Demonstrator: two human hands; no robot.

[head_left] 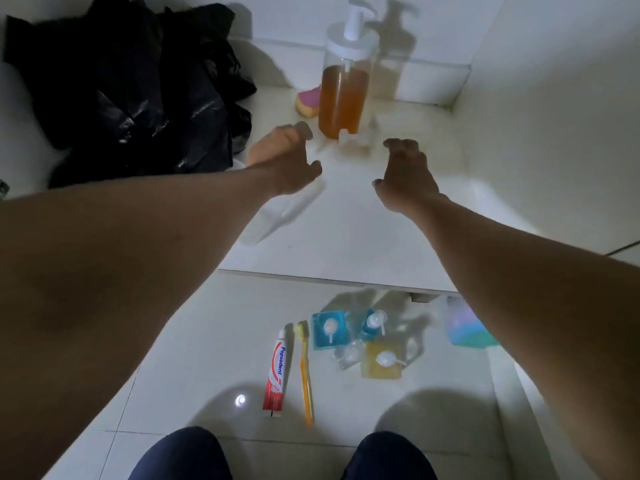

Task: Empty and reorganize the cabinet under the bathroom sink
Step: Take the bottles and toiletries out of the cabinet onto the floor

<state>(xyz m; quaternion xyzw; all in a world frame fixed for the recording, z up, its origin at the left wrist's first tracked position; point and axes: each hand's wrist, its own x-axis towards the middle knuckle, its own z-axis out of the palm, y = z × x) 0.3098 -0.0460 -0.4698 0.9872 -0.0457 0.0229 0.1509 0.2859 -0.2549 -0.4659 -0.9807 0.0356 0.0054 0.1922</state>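
Inside the white cabinet (346,237) a tall clear pump bottle of amber liquid (344,88) stands at the back. A pink and yellow sponge (308,103) lies behind its left side. A small clear object (353,136) sits at the bottle's foot, blurred. My left hand (287,157) and my right hand (405,174) reach into the cabinet, one on each side in front of the bottle, fingers curled and apart, holding nothing. A white flat item (284,213) lies under my left wrist.
A heap of black plastic bags (131,95) fills the cabinet's left. On the floor tiles in front lie a toothpaste tube (277,372), an orange toothbrush (305,372), several small pump bottles (360,341) and a blue-green bottle (464,323). My knees (180,455) are at the bottom.
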